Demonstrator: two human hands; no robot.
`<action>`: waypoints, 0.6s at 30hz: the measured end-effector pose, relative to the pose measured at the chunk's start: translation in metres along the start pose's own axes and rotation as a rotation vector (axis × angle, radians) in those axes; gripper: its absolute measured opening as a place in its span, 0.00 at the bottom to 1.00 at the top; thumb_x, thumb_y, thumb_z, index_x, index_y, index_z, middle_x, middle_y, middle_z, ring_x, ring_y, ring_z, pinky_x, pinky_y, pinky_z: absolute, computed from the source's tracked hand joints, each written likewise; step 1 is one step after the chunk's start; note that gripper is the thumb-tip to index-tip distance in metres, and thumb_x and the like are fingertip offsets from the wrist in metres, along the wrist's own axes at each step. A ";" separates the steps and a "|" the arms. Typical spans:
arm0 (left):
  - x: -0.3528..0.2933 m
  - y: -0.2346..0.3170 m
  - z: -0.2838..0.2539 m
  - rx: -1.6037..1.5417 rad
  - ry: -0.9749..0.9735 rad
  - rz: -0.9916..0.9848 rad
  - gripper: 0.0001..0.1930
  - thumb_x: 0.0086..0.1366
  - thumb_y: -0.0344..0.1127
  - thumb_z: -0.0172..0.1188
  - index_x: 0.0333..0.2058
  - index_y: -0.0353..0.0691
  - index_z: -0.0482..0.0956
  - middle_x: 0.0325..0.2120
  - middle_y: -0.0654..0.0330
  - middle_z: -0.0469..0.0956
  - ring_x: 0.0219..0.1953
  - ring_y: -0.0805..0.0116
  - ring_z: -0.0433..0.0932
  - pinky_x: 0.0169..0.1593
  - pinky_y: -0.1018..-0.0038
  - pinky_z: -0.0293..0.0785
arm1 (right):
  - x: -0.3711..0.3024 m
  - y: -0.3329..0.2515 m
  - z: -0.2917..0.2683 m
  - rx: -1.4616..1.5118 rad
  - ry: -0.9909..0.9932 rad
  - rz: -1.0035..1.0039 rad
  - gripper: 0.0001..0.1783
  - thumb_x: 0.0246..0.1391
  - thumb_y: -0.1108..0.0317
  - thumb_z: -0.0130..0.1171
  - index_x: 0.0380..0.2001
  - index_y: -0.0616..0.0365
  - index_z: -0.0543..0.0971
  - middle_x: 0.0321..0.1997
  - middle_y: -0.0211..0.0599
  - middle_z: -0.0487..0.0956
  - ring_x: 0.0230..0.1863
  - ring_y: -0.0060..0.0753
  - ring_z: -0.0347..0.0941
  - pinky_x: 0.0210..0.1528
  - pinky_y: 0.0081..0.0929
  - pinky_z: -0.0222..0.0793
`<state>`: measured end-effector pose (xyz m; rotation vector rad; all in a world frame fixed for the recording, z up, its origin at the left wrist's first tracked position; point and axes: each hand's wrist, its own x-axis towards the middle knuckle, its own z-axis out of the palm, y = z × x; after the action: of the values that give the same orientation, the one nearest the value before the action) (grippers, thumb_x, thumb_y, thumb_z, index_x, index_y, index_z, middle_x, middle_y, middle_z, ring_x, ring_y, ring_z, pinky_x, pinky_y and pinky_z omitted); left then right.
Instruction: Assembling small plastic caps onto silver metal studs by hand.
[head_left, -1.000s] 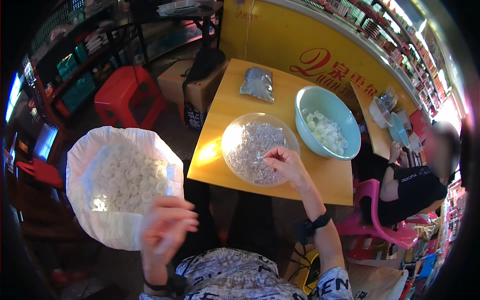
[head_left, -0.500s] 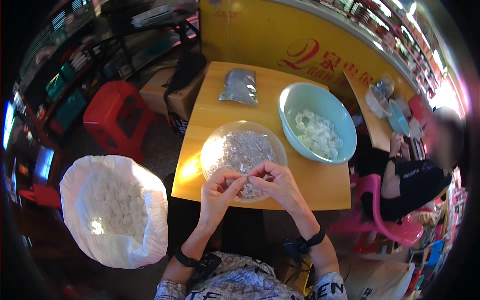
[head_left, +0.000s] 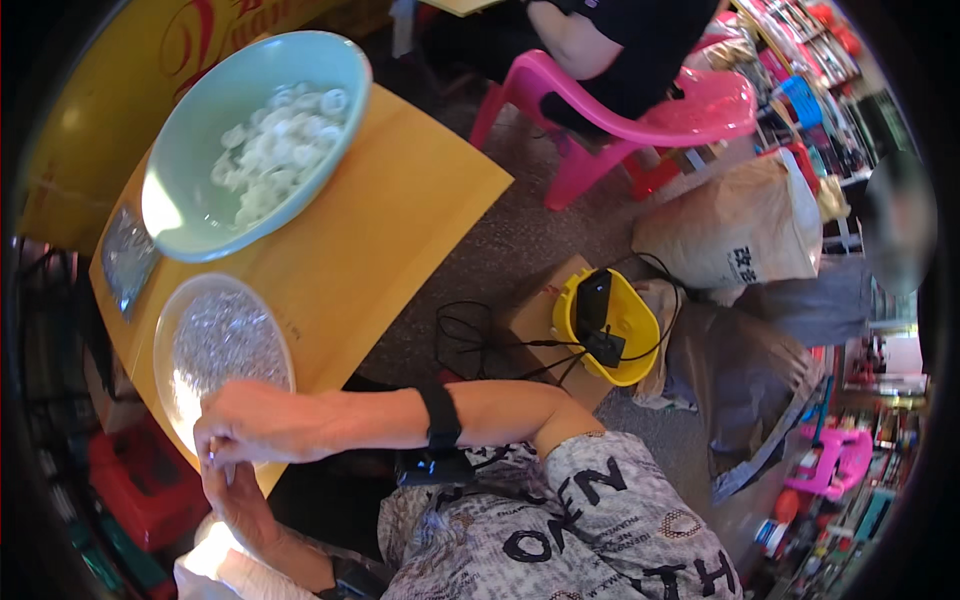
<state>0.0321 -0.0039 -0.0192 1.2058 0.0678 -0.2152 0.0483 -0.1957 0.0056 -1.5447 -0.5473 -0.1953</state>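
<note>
My right hand and my left hand meet at the near edge of the table, fingertips pinched together. Whatever lies between the fingers is too small and blurred to name. Just beyond them a clear round bowl holds many small shiny transparent pieces; my right hand overlaps its near rim. Farther back stands a pale turquoise basin with white translucent round pieces in it. A clear plastic bag of greyish contents lies at the table's left side.
A white sack stands by my left forearm, near a red stool. To the right are a yellow tub with black devices and cables, a pale sack, and a pink chair with a seated person.
The view has swung to the right, so table and hands now sit at the left and the tub and sacks show. My hands stay pinched together at the bowl's near side.
</note>
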 end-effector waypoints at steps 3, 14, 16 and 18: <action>0.008 -0.001 -0.040 0.019 -0.119 -0.067 0.31 0.60 0.42 0.57 0.56 0.28 0.59 0.49 0.52 0.68 0.53 0.66 0.68 0.61 0.69 0.60 | -0.009 -0.004 -0.002 0.106 0.043 0.069 0.08 0.42 0.69 0.62 0.24 0.65 0.80 0.26 0.46 0.79 0.30 0.43 0.77 0.33 0.33 0.71; 0.010 0.003 -0.001 -0.135 -0.339 -0.240 0.28 0.63 0.42 0.56 0.54 0.29 0.61 0.51 0.54 0.67 0.49 0.69 0.65 0.55 0.74 0.58 | -0.008 -0.022 -0.027 0.448 -0.041 0.410 0.09 0.35 0.73 0.70 0.21 0.66 0.81 0.20 0.38 0.80 0.24 0.25 0.78 0.25 0.20 0.75; 0.006 0.000 0.018 -0.139 -0.239 -0.195 0.27 0.62 0.40 0.56 0.53 0.27 0.62 0.46 0.56 0.68 0.42 0.72 0.63 0.48 0.77 0.59 | -0.010 -0.036 -0.046 0.357 -0.036 0.381 0.09 0.38 0.72 0.69 0.22 0.67 0.80 0.22 0.39 0.80 0.24 0.26 0.77 0.25 0.21 0.72; 0.003 -0.002 0.030 -0.144 -0.046 -0.100 0.24 0.62 0.38 0.57 0.50 0.25 0.63 0.36 0.59 0.70 0.26 0.78 0.58 0.33 0.84 0.60 | -0.008 -0.047 -0.050 0.361 -0.060 0.397 0.09 0.38 0.71 0.69 0.22 0.67 0.80 0.22 0.40 0.80 0.24 0.25 0.77 0.25 0.20 0.72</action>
<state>0.0330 -0.0330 -0.0107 1.0545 0.1019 -0.3199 0.0303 -0.2483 0.0474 -1.2764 -0.2923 0.2438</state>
